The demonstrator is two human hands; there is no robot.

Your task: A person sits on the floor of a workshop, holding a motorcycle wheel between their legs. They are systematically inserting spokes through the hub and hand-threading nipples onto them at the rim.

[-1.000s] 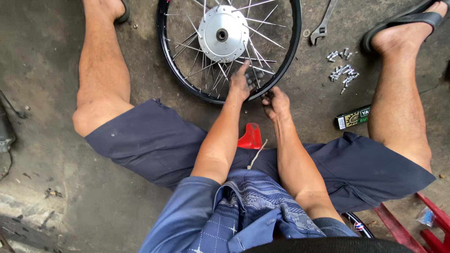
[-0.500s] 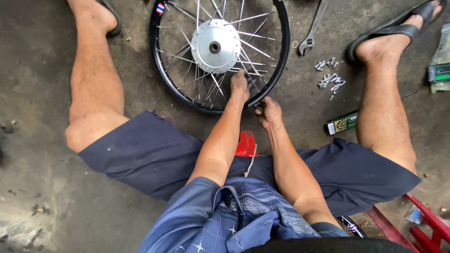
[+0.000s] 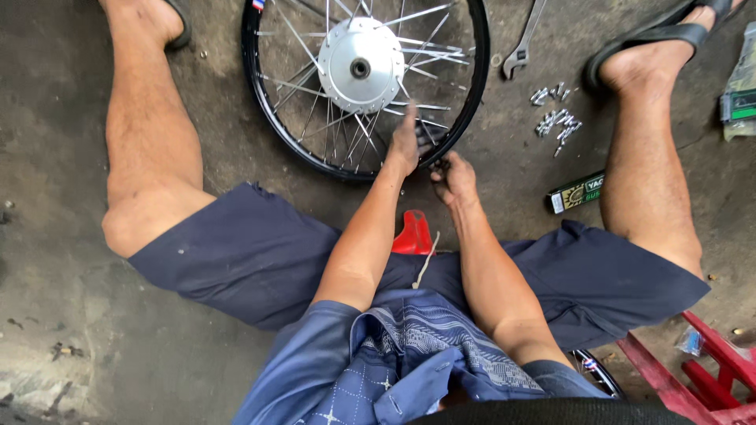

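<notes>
Under my left hand (image 3: 405, 145) lie the spokes (image 3: 358, 130), fingers flat and together; my right hand (image 3: 450, 177) pinches the rim (image 3: 472, 86). A slip could bend 1 spoke.

Both arms stretched forward between spread knees, left hand (image 3: 405, 142) flat, fingers extended, right hand (image 3: 452, 177) curled in a pinching grip
</notes>
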